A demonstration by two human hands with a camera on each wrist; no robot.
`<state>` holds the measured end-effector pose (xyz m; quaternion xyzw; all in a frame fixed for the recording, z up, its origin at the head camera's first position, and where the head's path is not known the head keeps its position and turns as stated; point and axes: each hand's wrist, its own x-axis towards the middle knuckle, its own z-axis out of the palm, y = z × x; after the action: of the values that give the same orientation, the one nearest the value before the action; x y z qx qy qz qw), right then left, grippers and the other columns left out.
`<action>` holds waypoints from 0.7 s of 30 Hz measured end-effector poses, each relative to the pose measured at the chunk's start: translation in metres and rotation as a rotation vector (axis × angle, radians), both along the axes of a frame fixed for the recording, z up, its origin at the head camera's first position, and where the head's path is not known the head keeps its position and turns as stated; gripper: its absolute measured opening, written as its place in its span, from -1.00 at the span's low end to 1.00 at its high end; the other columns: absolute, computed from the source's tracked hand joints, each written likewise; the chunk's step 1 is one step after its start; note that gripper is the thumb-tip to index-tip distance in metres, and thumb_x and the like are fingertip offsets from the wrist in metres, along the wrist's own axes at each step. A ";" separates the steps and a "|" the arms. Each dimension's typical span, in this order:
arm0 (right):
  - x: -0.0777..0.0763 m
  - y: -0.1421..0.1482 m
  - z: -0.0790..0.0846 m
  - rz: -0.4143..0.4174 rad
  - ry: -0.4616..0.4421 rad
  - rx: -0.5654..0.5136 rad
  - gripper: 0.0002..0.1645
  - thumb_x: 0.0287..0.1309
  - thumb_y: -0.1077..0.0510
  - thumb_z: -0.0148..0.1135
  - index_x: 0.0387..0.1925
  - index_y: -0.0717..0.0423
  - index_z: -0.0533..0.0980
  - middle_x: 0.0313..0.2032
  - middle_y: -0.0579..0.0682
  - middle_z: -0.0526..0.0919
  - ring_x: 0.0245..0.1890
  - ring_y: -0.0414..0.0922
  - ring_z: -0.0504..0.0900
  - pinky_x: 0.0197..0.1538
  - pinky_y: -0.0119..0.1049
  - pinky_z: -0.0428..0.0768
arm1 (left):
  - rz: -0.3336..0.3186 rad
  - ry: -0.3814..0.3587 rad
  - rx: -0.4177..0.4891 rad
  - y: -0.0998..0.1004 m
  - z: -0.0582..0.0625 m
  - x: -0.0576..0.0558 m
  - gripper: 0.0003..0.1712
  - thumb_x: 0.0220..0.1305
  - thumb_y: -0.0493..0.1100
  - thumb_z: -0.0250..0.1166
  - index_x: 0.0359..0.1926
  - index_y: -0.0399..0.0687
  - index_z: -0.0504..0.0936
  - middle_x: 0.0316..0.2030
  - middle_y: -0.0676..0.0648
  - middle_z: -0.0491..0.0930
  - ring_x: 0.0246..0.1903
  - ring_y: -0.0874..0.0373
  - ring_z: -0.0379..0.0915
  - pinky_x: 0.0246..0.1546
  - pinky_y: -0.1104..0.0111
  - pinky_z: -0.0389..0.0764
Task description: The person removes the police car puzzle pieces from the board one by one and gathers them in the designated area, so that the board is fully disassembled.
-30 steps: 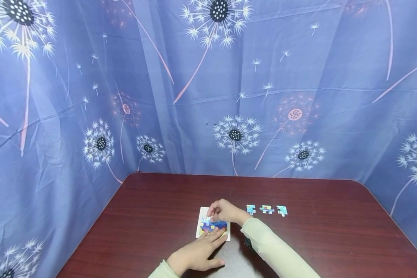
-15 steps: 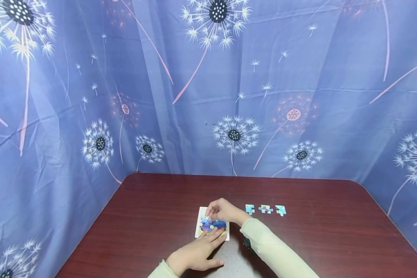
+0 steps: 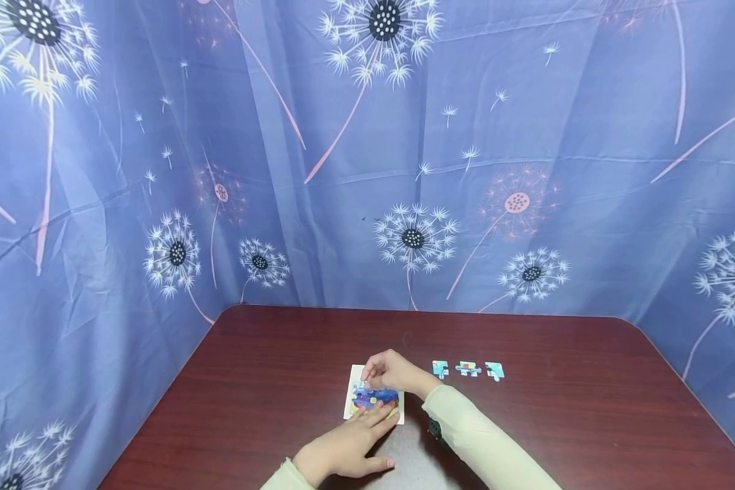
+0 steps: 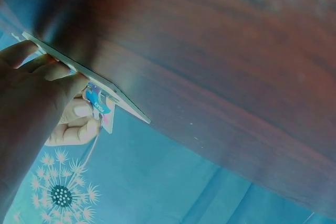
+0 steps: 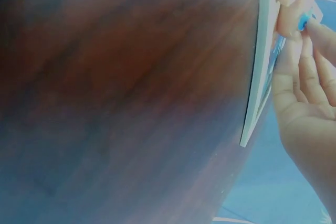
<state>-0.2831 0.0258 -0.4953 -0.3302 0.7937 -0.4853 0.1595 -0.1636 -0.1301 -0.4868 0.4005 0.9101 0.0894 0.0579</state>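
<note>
A small white-rimmed puzzle board (image 3: 348,408) with a blue vehicle-like picture lies on the table. My left hand (image 3: 355,446) rests on its near part with fingers spread and straight, covering some of the picture. Over the board's far edge, my right hand (image 3: 395,373) pinches a puzzle piece between thumb and fingers. The left wrist view shows this puzzle piece (image 4: 100,100) tilted up from the board, blue with a pink patch. Only a blue bit of it shows in the right wrist view, where the right hand (image 5: 310,82) hides the rest.
Three loose puzzle pieces lie in a row right of the board: a left piece (image 3: 440,369), a middle piece (image 3: 468,368) and a right piece (image 3: 495,370). The dark red-brown table (image 3: 269,367) is backed by a blue dandelion-print curtain (image 3: 343,238).
The right hand's fingers shift very slightly over the far part of the board, still pinching the piece. My left hand stays in place, and the loose pieces keep their row.
</note>
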 end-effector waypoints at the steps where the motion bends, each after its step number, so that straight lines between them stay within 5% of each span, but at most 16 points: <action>1: -0.001 0.001 0.000 -0.001 -0.002 -0.007 -0.92 0.03 0.44 0.29 -0.41 0.27 0.60 -0.50 0.01 0.65 -0.48 -0.24 0.57 -0.33 -0.41 0.58 | 0.002 -0.001 0.000 0.000 0.000 0.000 -0.21 0.37 0.22 0.08 0.43 -0.16 0.21 0.43 -0.19 0.14 0.41 -0.06 0.05 0.32 0.02 0.21; 15: -0.009 0.040 0.006 -0.092 0.020 -0.065 -0.91 0.08 0.39 0.29 -0.32 0.35 0.61 -0.43 0.14 0.68 -0.47 -0.23 0.57 -0.36 -0.34 0.60 | 0.013 0.001 -0.008 0.000 -0.002 0.000 -0.22 0.36 0.23 0.08 0.42 -0.14 0.24 0.45 -0.14 0.08 0.41 0.00 0.04 0.32 0.03 0.21; 21: -0.009 0.064 0.013 -0.116 -0.016 -0.100 -0.89 0.11 0.43 0.24 -0.29 0.44 0.58 -0.40 0.28 0.65 -0.44 0.18 0.63 -0.30 0.06 0.65 | 0.015 0.009 -0.001 0.000 -0.002 0.001 -0.22 0.35 0.21 0.10 0.41 -0.15 0.24 0.45 -0.15 0.09 0.40 -0.03 0.06 0.31 0.02 0.23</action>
<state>-0.2924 0.0897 -0.4827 -0.2874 0.7848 -0.5356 0.1209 -0.1628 -0.1298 -0.4887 0.3942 0.9133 0.0876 0.0531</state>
